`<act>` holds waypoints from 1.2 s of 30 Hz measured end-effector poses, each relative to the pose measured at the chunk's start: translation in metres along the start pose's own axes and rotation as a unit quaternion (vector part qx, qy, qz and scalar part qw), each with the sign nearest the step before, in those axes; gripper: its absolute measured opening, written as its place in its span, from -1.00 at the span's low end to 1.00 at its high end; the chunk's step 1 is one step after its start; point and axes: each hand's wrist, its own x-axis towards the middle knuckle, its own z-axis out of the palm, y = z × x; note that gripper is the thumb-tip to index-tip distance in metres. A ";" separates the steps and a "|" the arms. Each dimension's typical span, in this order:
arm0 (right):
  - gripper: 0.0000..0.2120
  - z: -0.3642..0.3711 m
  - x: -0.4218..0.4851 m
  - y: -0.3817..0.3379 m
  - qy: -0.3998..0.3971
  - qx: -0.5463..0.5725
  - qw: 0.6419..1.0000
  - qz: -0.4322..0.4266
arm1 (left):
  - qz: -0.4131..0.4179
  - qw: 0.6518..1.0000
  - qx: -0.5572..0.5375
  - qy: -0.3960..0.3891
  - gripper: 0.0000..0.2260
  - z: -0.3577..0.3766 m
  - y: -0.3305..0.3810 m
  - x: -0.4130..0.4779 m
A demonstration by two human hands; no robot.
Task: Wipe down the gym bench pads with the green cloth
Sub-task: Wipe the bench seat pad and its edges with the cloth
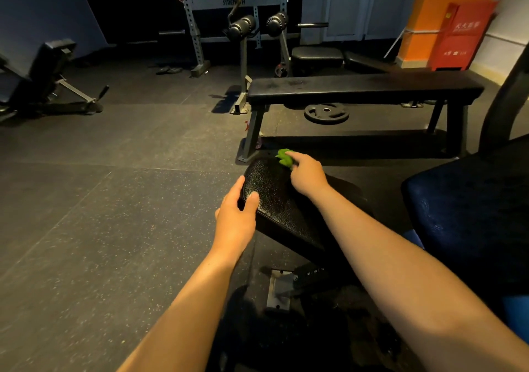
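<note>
Green crumpled cloth [284,157] pinched in right hand [307,177] grip at far end of black textured padded bench [274,197], frame centre. Pad edge held by left hand [236,217], thumb on top. Wiping judged underway; blue pad [469,214] at right apparently untouched.

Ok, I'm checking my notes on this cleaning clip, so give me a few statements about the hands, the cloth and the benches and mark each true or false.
1. The right hand holds the green cloth at the far end of the black pad. True.
2. The left hand hangs free of the pad. False: it grips the pad's near left edge.
3. A weight plate lies on the floor under the flat bench. True.
4. The cloth lies on the flat bench. False: it is in the right hand, at the near pad.
</note>
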 end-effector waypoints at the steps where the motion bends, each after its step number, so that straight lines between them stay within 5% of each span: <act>1: -0.51 0.001 0.000 -0.002 0.003 -0.012 1.000 0.005 | 0.002 1.000 0.001 0.000 -0.54 0.000 0.001 0.000; 6: -0.56 0.014 -0.039 -0.016 0.053 0.001 0.997 -0.057 | 0.003 1.000 0.005 0.008 -0.54 0.002 0.001 -0.002; 13: -0.58 0.016 -0.125 -0.009 0.005 -0.031 0.975 -0.218 | -0.004 0.999 -0.030 -0.020 -0.60 -0.009 0.016 -0.005; 20: -0.58 0.008 -0.141 0.024 0.078 -0.123 0.985 -0.089 | -0.014 0.999 -0.044 0.012 -0.61 -0.008 0.014 -0.014; 29: -0.35 0.053 -0.137 -0.040 0.039 -0.246 0.937 -0.246 | -0.139 0.962 -0.234 -0.005 -0.75 -0.016 0.008 -0.019; 36: -0.36 0.014 -0.173 0.029 0.054 -0.253 0.954 -0.148 | -0.149 0.957 -0.248 0.033 -0.62 0.007 0.009 -0.028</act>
